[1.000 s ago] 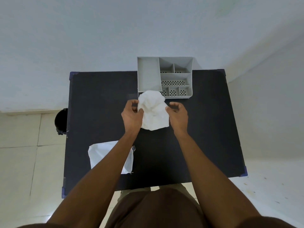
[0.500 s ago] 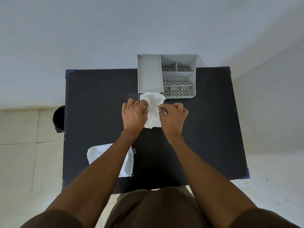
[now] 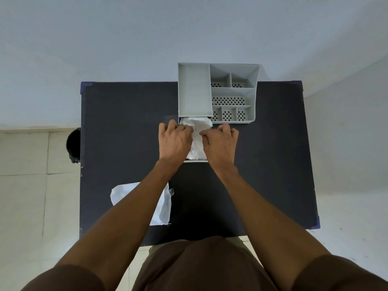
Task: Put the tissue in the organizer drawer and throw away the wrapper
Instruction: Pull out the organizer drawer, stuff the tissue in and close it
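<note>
A grey organizer (image 3: 194, 91) stands at the far edge of the black table (image 3: 126, 127). Its drawer (image 3: 196, 161) is pulled out toward me from under the left compartment. White crumpled tissue (image 3: 197, 131) lies in the drawer. My left hand (image 3: 175, 141) and my right hand (image 3: 219, 143) press on the tissue from either side, fingers curled onto it. The hands hide most of the drawer. The white wrapper (image 3: 162, 208) lies flat on the table near the front left, partly under my left forearm.
A black bin (image 3: 73, 144) stands on the tiled floor just off the table's left edge. The organizer's right side has several perforated small compartments (image 3: 227, 100). Pale walls surround the table at the back and right.
Both hands moved forward and down with the tissue, from holding it spread above the table to pressing it into the open drawer. The wrapper has not moved.
</note>
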